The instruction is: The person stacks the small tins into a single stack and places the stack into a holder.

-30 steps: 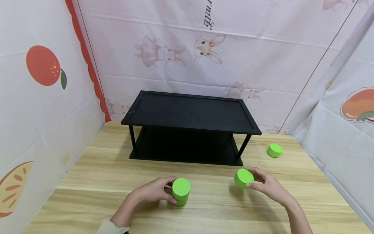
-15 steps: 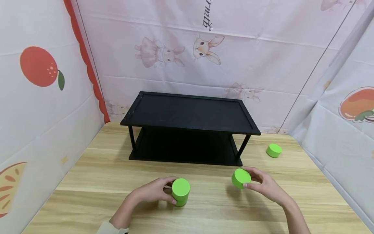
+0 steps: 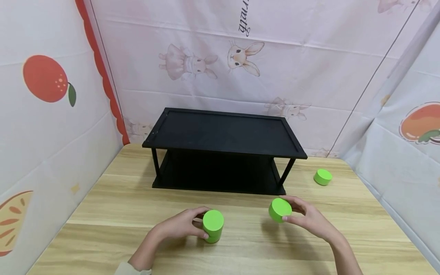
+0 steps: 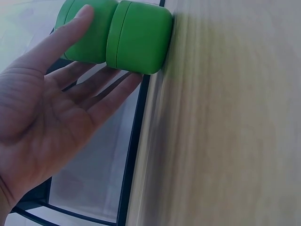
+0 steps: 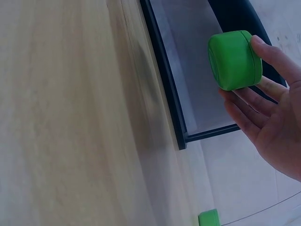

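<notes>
Two small green round lidded containers stand stacked on the wooden table, the upper container (image 3: 213, 220) directly on the lower container (image 3: 213, 238). My left hand (image 3: 180, 224) grips the stack from its left side, thumb at the front and fingers behind. In the left wrist view the thumb lies on the upper container (image 4: 96, 35), and the fingers reach to the lower container (image 4: 141, 37). Off to the right, my right hand (image 3: 311, 219) pinches another green container (image 3: 279, 210) above the table. The right wrist view shows that container (image 5: 233, 61) between thumb and fingers.
Behind both hands stands a black two-level shelf rack (image 3: 223, 131) with thin posts. One more green container (image 3: 322, 177) sits on the table (image 3: 120, 214) right of the rack. Printed cloth (image 3: 206, 30) hangs at the back and both sides.
My right hand has moved slightly left, carrying its container closer to the stack. The left hand and the stack have stayed in place.
</notes>
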`<action>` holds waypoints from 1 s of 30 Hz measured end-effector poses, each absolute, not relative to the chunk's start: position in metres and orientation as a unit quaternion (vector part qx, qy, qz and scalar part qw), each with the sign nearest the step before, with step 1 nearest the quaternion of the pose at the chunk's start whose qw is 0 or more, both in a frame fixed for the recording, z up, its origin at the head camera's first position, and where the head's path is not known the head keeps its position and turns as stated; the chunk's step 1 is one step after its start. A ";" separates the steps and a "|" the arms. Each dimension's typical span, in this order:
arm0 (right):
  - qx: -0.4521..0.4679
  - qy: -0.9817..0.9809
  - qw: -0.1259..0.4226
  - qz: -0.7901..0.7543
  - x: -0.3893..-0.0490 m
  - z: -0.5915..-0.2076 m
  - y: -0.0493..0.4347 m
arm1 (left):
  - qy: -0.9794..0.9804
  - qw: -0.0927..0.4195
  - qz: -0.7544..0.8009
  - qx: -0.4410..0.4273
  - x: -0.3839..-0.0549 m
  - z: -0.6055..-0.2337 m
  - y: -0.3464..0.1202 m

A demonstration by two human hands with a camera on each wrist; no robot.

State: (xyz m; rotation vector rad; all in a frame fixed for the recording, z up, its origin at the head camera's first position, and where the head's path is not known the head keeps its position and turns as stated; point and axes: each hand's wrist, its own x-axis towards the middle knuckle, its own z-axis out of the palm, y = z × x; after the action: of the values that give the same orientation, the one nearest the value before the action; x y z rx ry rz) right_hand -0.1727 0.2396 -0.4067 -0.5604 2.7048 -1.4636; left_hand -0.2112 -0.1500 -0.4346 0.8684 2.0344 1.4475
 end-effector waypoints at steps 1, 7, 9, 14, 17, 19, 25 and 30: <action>-0.180 0.865 0.009 -0.469 -0.173 -0.407 0.239 | 0.744 0.247 0.533 0.317 -0.211 -0.435 -0.150; -0.184 0.865 0.012 -0.467 -0.174 -0.406 0.232 | 0.738 0.251 0.541 0.316 -0.211 -0.435 -0.151; -0.183 0.866 0.016 -0.465 -0.175 -0.406 0.231 | 0.736 0.253 0.543 0.315 -0.211 -0.435 -0.151; -0.186 0.865 0.023 -0.465 -0.176 -0.406 0.227 | 0.733 0.254 0.546 0.315 -0.211 -0.436 -0.151; -0.188 0.865 0.025 -0.465 -0.177 -0.405 0.225 | 0.733 0.254 0.547 0.315 -0.212 -0.437 -0.151; -0.188 0.865 0.025 -0.465 -0.177 -0.405 0.224 | 0.733 0.255 0.547 0.313 -0.211 -0.437 -0.151; -0.190 0.867 0.022 -0.461 -0.177 -0.402 0.221 | 0.735 0.254 0.547 0.311 -0.211 -0.435 -0.151; -0.192 0.868 0.018 -0.457 -0.177 -0.400 0.218 | 0.734 0.253 0.547 0.313 -0.212 -0.435 -0.151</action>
State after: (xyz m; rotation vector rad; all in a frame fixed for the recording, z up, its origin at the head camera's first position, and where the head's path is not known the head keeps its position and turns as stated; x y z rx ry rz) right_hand -0.1772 0.2175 -0.4002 -0.5968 2.6976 -1.4184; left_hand -0.2119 -0.1509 -0.4348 0.8498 1.9954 1.4860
